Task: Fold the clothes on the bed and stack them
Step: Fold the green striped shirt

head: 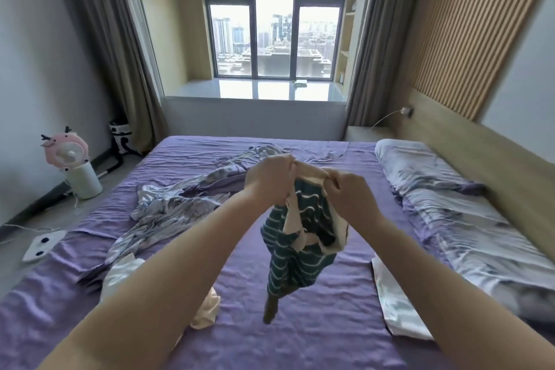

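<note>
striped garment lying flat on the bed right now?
No: both the left hand and right hand grip the green striped garment by its cream edge, and it hangs above the purple sheet.

Green-and-white striped top point(295, 245) with cream trim hangs bunched in the air above the purple bed point(315, 324), held up by its cream upper edge, lower end dangling. Pale floral garment point(180, 204) lies crumpled, spread across bed's left-middle. White garment point(123, 273) crumpled beside it, nearer. Cream piece point(207, 309) bunched just beside that. 1 folded pale printed item point(396, 306) lies flat at right.
</note>
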